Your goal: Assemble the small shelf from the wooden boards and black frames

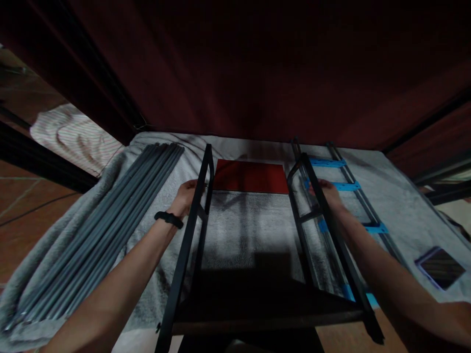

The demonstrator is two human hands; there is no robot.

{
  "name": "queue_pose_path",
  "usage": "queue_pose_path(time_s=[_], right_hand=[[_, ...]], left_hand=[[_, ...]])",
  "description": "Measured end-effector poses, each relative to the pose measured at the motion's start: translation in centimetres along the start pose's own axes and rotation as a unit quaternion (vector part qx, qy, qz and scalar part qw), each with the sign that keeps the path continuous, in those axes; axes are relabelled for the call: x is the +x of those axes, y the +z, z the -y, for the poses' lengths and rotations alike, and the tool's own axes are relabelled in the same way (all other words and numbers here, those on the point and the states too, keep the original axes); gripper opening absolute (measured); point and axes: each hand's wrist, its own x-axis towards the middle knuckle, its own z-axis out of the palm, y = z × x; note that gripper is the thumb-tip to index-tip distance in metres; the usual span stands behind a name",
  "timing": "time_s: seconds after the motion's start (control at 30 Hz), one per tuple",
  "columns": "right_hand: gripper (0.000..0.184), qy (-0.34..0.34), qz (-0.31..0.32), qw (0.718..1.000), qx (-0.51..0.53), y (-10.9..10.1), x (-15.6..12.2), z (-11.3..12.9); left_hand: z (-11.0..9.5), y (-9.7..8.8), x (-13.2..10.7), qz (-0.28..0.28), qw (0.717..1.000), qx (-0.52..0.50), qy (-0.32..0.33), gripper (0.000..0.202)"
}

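Observation:
A black metal rack frame stands on a grey cloth, with a left side frame (191, 215) and a right side frame (324, 215). My left hand (187, 196), a black band on its wrist, is closed around the upper part of the left side frame. My right hand (326, 193) is closed on the right side frame. A dark shelf board (265, 299) spans the two frames near me. A red board (250, 177) lies flat between them at the far end.
A bundle of several grey rods (99, 230) lies on the grey cloth (397, 206) at the left. Another black frame with blue plastic clips (346, 186) lies to the right. A phone (439, 267) rests at the right edge. Striped fabric (73, 135) lies far left.

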Motion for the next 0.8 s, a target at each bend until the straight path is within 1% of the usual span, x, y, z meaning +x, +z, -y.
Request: queue_pose_path(time_s=[0.07,0.1,0.13,0.17,0.2,0.23,0.27,0.3,0.33,0.4,0.43,0.5,0.57,0.63,0.7,0.8], right_hand=[[0.014,-0.041,-0.059,0.997,0.016,-0.4,1.7,4.1],[0.015,-0.091,-0.073,0.993,0.025,-0.2,2.4,6.4],[0.015,-0.145,-0.073,0.986,0.023,0.5,2.9,8.6],[0.017,-0.195,-0.055,0.979,0.012,1.5,3.3,10.5],[0.02,-0.238,-0.001,0.971,-0.018,3.0,3.5,12.0],[0.022,-0.265,0.062,0.96,-0.063,4.9,3.7,13.1],[0.022,-0.275,0.127,0.946,-0.119,7.0,3.8,13.5],[0.021,-0.278,0.176,0.927,-0.182,9.3,3.9,13.4],[0.018,-0.272,0.215,0.908,-0.235,11.7,4.0,12.8],[0.017,-0.258,0.282,0.871,-0.309,15.9,4.3,10.5],[0.019,-0.258,0.305,0.854,-0.333,17.6,4.5,9.2],[0.027,-0.242,0.305,0.836,-0.387,20.1,4.9,6.5],[0.035,-0.204,0.285,0.827,-0.439,21.3,5.3,4.5],[0.041,-0.169,0.269,0.824,-0.47,21.8,5.8,3.2],[0.044,-0.149,0.258,0.824,-0.482,22.0,6.2,2.5],[0.046,-0.131,0.24,0.824,-0.497,22.4,7.1,2.2]], left_hand=[[-1.4,-0.2,-0.1,-0.012,1.0,-0.008,0.01,0.042],[-2.1,-0.3,-0.1,-0.011,1.0,-0.009,0.011,0.044],[-2.7,-0.3,-0.2,-0.002,1.0,-0.009,0.005,0.046],[-3.3,-0.4,-0.2,0.011,1.0,-0.011,-0.006,0.047],[-3.7,-0.5,-0.2,0.022,0.999,-0.017,-0.019,0.048],[-4.1,-0.5,-0.3,0.028,0.999,-0.027,-0.027,0.05],[-4.5,-0.6,-0.4,0.031,0.999,-0.035,-0.026,0.053],[-4.8,-0.6,-0.5,0.031,0.999,-0.036,-0.015,0.055],[-5.0,-0.6,-0.7,0.03,0.999,-0.028,0.001,0.058],[-5.3,-0.3,-1.2,0.048,0.998,0.009,0.033,0.06],[-5.4,-0.1,-1.4,0.064,0.997,0.026,0.043,0.059],[-5.6,0.3,-1.7,0.084,0.994,0.043,0.049,0.052],[-5.6,0.7,-1.9,0.088,0.994,0.053,0.043,0.046],[-5.8,0.8,-2.0,0.082,0.994,0.067,0.035,0.045],[-6.1,0.8,-2.1,0.082,0.993,0.08,0.027,0.046],[-6.6,0.7,-2.4,0.088,0.992,0.09,0.019,0.049]])
